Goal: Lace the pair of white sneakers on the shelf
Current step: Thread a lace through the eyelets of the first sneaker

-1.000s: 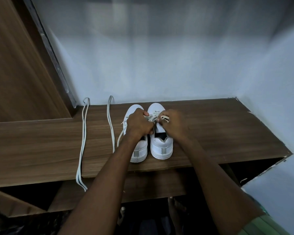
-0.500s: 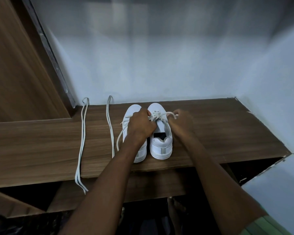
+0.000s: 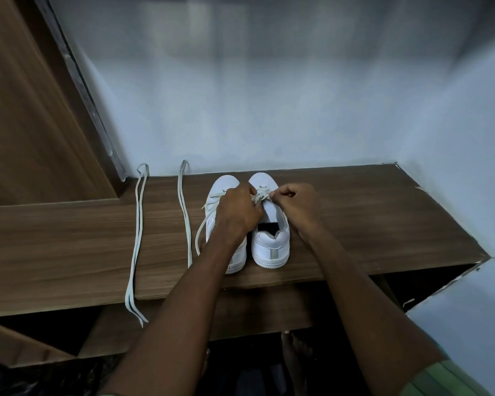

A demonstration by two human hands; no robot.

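white right sneaker (image 3: pixel 270 241) sits beside the left sneaker (image 3: pixel 226 195) near the front of the wooden shelf (image 3: pixel 383 224). both hands work at its front eyelets: left hand (image 3: pixel 237 212) curled around the lace (image 3: pixel 259 195), right hand (image 3: pixel 297 202) pinching the other end. looks like lacing has only just begun on this shoe, upper eyelets not yet done. a lace strand trails by the left sneaker, unclear if threaded. two spare laces (image 3: pixel 137 238) lie on the shelf, well left.
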